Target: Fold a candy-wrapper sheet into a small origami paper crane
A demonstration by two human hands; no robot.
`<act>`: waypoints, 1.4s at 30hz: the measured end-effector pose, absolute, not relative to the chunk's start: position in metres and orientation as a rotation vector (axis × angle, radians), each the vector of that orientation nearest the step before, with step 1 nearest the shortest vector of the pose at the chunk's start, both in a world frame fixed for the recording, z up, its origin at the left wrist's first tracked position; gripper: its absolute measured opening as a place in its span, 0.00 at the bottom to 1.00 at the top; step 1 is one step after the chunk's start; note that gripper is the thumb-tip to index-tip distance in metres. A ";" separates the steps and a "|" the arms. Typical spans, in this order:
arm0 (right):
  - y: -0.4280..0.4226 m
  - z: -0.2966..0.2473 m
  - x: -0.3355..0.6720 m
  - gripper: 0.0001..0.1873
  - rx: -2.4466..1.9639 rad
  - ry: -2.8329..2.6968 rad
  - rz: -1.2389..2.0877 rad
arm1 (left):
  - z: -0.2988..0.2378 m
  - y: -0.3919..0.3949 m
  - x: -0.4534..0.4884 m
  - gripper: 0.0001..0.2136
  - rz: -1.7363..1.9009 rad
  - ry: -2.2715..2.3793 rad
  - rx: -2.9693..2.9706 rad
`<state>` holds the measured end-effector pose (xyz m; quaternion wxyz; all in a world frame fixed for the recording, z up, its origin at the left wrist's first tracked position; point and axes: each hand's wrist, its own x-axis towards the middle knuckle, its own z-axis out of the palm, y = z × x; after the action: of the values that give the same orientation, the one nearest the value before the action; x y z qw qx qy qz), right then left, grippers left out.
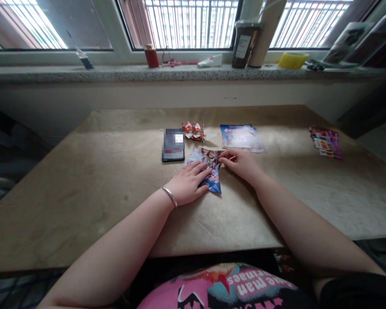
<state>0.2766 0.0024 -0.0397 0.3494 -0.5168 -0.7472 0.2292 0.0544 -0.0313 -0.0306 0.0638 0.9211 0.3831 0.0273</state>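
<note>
A blue printed paper sheet [215, 182], partly folded, lies on the table in front of me. My left hand [190, 182] rests flat on its left part, fingers stretched out and slightly apart. At the sheet's right upper edge my right hand [239, 164] pinches the paper between thumb and fingertips. Just beyond the left hand lies a phone [173, 148] with its screen blurred out. Next to the phone sits a red and white folded paper piece [194, 131]. A stack of blue printed sheets [241, 137] lies beyond my right hand.
Several red and purple printed papers [326, 142] lie at the right of the table [83, 189]. On the windowsill [116, 76] stand a red cylinder [151, 56], a dark container with a label [242, 45] and a yellow tape roll [293, 61].
</note>
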 end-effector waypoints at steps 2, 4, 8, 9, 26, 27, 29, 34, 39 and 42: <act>0.002 -0.039 0.277 0.10 -1.318 -1.961 0.572 | -0.030 -0.031 0.053 0.26 0.064 1.144 2.776; 0.000 -0.037 0.278 0.11 -1.297 -1.988 0.531 | -0.029 -0.031 0.052 0.26 0.055 1.131 2.770; -0.001 -0.037 0.279 0.13 -1.276 -2.070 0.465 | -0.027 -0.031 0.051 0.26 0.042 1.113 2.760; -0.002 -0.037 0.279 0.13 -1.273 -2.081 0.455 | -0.027 -0.031 0.050 0.26 0.043 1.109 2.758; 0.001 -0.045 0.273 0.14 -1.369 -1.647 0.720 | -0.030 -0.032 0.050 0.27 0.145 1.085 2.780; 0.001 -0.045 0.273 0.16 -1.371 -1.629 0.755 | -0.030 -0.032 0.051 0.28 0.145 1.087 2.779; 0.001 -0.045 0.272 0.15 -1.375 -1.606 0.859 | -0.031 -0.032 0.050 0.27 0.153 1.079 2.782; 0.000 -0.044 0.273 0.08 -1.413 -1.729 0.856 | -0.031 -0.032 0.050 0.26 0.154 1.065 2.777; 0.000 -0.046 0.274 0.06 -1.507 -1.861 0.624 | -0.028 -0.034 0.052 0.26 0.123 1.074 2.777; 0.000 -0.048 0.274 0.06 -1.479 -1.789 0.702 | -0.029 -0.034 0.053 0.27 0.125 1.071 2.781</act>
<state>0.2737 0.0001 -0.0482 0.3506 -0.5712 -0.6909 0.2711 0.0534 -0.0337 -0.0288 0.0792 0.9294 0.3580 0.0418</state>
